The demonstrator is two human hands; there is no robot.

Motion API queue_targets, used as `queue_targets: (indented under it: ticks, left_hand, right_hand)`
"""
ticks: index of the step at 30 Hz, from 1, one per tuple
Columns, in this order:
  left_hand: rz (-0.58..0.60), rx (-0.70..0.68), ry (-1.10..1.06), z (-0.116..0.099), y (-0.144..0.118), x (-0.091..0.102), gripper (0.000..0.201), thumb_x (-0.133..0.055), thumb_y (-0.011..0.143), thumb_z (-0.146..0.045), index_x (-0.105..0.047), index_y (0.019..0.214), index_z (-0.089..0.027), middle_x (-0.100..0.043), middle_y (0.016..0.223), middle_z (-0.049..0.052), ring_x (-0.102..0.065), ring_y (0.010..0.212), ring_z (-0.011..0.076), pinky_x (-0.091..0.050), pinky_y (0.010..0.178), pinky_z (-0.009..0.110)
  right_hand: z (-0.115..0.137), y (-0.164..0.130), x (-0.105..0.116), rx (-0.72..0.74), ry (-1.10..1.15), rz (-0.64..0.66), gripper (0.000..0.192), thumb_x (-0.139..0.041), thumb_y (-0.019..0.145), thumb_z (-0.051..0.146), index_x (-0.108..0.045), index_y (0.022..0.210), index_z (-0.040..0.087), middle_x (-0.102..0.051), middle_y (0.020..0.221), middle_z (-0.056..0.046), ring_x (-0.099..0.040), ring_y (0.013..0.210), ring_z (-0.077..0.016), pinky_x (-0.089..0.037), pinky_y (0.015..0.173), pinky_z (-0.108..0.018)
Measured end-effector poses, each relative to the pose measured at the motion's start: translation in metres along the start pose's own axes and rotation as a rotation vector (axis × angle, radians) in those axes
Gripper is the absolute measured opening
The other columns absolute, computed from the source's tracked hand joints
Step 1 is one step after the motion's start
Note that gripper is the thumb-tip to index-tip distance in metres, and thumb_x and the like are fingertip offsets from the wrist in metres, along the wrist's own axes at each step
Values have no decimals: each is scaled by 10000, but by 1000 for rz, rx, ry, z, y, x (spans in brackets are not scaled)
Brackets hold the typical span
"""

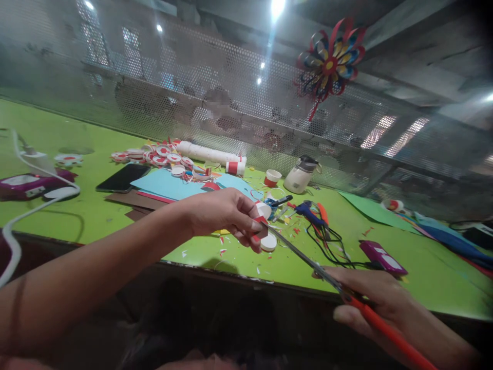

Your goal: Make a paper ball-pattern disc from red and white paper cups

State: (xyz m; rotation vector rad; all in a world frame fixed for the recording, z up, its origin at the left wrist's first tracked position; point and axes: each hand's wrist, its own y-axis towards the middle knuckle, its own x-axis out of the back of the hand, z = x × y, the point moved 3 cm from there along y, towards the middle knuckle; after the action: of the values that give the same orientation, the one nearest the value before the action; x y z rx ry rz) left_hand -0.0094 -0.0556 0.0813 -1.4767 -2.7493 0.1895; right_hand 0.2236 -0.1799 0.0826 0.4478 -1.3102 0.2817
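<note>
A small piece of red paper (261, 228) is pinched between the thumb and fingers of my left hand (231, 216), held above the front part of the green table. My right hand (370, 293) grips a pair of scissors (308, 263) with red-orange handles. Its long blades point up and left, and their tips reach the edge of the red paper. Whether the blades are parted I cannot tell. A white round disc (268, 242) lies just below the blade tips.
Red-and-white paper rounds (162, 154) are heaped behind light blue paper (162, 186). A black phone (123, 177), a paper cup (272, 178), a jug (300, 174), a blue glue gun (311, 213) and a purple power strip (383, 257) lie around. Paper scraps litter the front.
</note>
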Motion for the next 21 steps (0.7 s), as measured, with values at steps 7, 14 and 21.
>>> queue_targets:
  ticks: [7,14,21]
  left_hand:
    - [6,-4,1,-2,-2,0,189,-765,645,-262,-638,648,-122,-664,676,27,-673,683,162,-459,660,275]
    - [15,-11,-13,-1,-3,0,188,-760,647,-251,-628,674,-121,-666,665,24,-679,684,163,-459,635,257]
    - [22,-10,-26,-2,-3,-1,177,-763,649,-231,-628,668,-118,-660,661,8,-673,644,135,-456,597,223]
  right_hand:
    - [-13,-12,-4,-134,-90,-46,440,-634,768,472,-679,1156,269,-713,1092,-91,-684,951,-288,-584,770,-379]
    - [-12,-15,-6,-137,-215,10,469,-576,823,503,-603,1243,298,-676,1159,-70,-655,1017,-265,-563,821,-377]
    - [-6,-9,-3,-34,-244,-55,454,-587,832,486,-598,1230,266,-694,1094,-84,-674,956,-262,-580,741,-348]
